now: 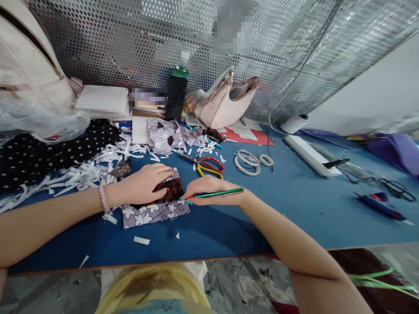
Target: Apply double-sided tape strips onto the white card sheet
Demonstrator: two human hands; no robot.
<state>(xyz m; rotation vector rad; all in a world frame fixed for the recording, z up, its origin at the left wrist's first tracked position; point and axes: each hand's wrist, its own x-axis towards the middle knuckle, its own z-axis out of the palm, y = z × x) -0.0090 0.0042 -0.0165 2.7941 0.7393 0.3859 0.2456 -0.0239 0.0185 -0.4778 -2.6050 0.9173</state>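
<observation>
My left hand [152, 181] lies with spread fingers on a dark black-and-red patterned piece [175, 188], pressing it down. Beneath that piece is a grey-purple fabric with white flowers [157, 214], its lower strip showing toward me. A slim green pen [225, 192] is held in my right hand [201, 187], fingers closed around it near the tip. The tip points at the right end of the dark piece; whether it touches the fabric I cannot tell. Just beyond my hands lie scissors with red and yellow handles [209, 166].
White paper strips [75, 179] are heaped left and behind my hands. Tape rolls [247, 162] lie to the right, near a white power strip [310, 156]. Blue-handled snips [381, 206] rest far right. A pink handbag [214, 107] and bottle [176, 93] stand against the perforated metal wall.
</observation>
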